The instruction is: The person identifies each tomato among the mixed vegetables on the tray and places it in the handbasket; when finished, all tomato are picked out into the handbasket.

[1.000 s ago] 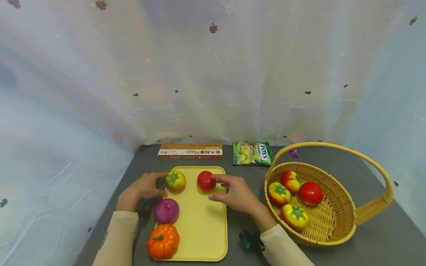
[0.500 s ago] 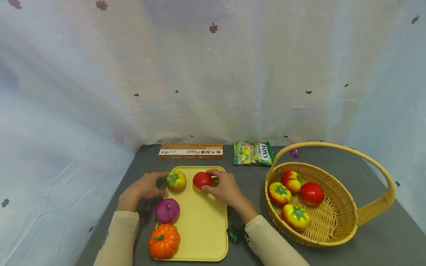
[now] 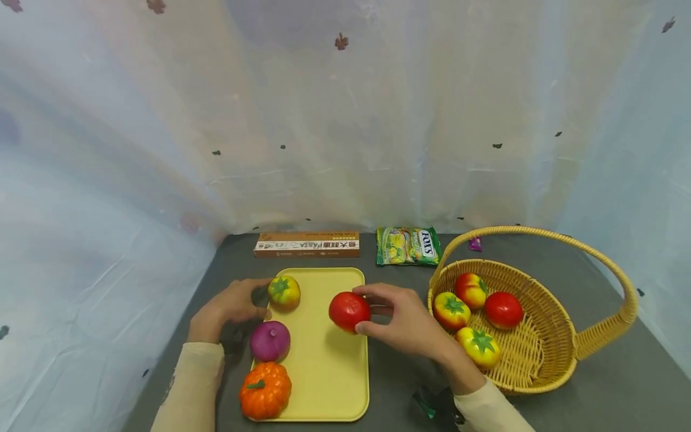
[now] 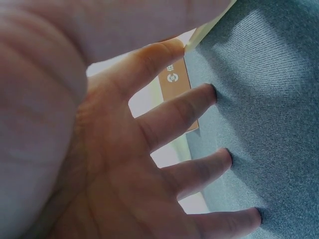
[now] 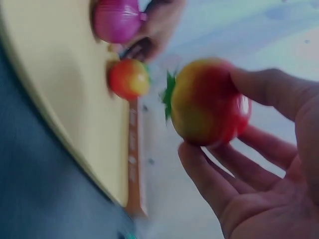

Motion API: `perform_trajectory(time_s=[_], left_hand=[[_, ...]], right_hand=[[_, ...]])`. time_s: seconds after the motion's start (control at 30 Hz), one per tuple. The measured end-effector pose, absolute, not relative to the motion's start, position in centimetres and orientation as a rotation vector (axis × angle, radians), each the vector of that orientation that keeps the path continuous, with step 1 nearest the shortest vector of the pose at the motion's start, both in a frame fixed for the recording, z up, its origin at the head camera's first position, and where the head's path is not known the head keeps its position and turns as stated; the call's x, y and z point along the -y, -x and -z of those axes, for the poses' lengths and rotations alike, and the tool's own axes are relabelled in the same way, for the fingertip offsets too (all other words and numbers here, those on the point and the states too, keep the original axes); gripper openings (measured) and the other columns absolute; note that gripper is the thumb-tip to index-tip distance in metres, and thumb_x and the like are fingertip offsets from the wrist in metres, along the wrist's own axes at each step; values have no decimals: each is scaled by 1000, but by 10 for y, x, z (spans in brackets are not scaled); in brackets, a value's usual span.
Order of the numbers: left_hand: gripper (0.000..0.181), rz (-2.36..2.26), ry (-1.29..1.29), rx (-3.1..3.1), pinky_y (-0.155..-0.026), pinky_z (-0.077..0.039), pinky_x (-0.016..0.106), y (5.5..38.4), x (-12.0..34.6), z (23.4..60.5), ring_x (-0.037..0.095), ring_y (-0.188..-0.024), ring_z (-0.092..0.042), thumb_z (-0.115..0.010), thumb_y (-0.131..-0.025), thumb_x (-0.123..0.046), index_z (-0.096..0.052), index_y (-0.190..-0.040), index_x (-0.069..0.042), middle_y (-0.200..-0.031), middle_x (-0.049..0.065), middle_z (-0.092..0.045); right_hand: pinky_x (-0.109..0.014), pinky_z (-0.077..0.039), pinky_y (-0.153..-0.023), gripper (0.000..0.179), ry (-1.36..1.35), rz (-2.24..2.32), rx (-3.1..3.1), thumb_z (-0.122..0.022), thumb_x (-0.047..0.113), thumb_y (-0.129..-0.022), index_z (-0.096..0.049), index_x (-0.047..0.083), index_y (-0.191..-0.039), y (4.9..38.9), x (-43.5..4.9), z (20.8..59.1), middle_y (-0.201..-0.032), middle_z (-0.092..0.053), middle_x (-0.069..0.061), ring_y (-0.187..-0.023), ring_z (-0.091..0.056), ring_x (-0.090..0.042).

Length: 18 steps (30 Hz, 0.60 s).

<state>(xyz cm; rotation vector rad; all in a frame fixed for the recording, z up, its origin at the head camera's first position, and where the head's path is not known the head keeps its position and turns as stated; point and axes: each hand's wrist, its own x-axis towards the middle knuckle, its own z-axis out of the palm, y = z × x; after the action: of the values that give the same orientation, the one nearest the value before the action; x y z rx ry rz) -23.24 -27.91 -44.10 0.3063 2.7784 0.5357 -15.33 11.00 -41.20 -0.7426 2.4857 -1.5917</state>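
Observation:
My right hand [image 3: 407,318] pinches a toy tomato [image 3: 349,311] between thumb and fingers, above the right side of the yellow tray [image 3: 329,384]. In the right wrist view the held tomato [image 5: 207,102] shows a yellow side and green leaves. My left hand [image 3: 233,305] lies at the tray's left edge, fingers spread; in the left wrist view the tips of its fingers [image 4: 174,117] rest on the grey cloth. Beside it, on the tray, sit a yellow-red toy tomato [image 3: 284,293], a purple toy onion [image 3: 270,341] and an orange toy pumpkin [image 3: 265,391].
To the right stands a wicker basket [image 3: 550,342] with a tall handle, holding several toy tomatoes [image 3: 504,310]. A pasta box [image 3: 306,245] and a green Fox's candy bag [image 3: 408,246] lie behind the tray. A small purple packet [image 3: 475,244] is beyond the basket.
My right hand has taken hold of the right-hand tomato, raised it off the tray and drawn it to the right, its red underside turned to the head camera. The left hand stays put.

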Motion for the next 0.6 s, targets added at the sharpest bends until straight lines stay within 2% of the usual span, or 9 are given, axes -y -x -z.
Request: perform_trajectory(time_s=[0.1,0.3,0.37,0.47,0.6], left_hand=[[88,-537,-303,-2777,-115,-41,80,232,279,440,61,-146,-47,-94,-85,-31,-55,-162,-14,-157,29,-58],[88,-530,-300,-2780,-115,-40,81,232,280,442,61,-146,-47,-94,-85,-31,-55,-162,-13,-157,29,-58],[88,-528,-306,-2782,-115,-40,81,232,280,442,62,-145,-47,-94,-85,-32,-55,-162,-13,-157,29,-58],[88,-525,-301,-2782,-115,-40,81,233,280,443,61,-146,-47,-94,-85,-31,-55,-162,-13,-157,29,-58],[88,-524,-302,-2783,-115,-40,81,232,279,442,61,-146,-47,-94,-85,-31,-55,-162,-14,-158,29,-57]], right_hand=[[-39,-62,-104,55,763,1584,-2514,-91,24,-91,-71,21,-142,136,-144,403,-140,-73,-1,-122,-76,-19],[-32,-66,-94,54,718,1512,-2728,-91,23,-92,-71,23,-142,110,-218,395,-137,-74,-2,-113,-79,-11],[-25,-65,-92,55,635,1457,-2815,-92,23,-91,-71,24,-142,104,-241,392,-137,-73,-4,-113,-78,-9],[-15,-60,-90,57,503,1374,-2917,-92,21,-91,-70,21,-144,96,-272,391,-139,-72,-9,-115,-73,2],[-8,-57,-84,61,380,1242,-3003,-94,20,-88,-70,15,-144,87,-302,394,-139,-71,-16,-112,-67,13]])
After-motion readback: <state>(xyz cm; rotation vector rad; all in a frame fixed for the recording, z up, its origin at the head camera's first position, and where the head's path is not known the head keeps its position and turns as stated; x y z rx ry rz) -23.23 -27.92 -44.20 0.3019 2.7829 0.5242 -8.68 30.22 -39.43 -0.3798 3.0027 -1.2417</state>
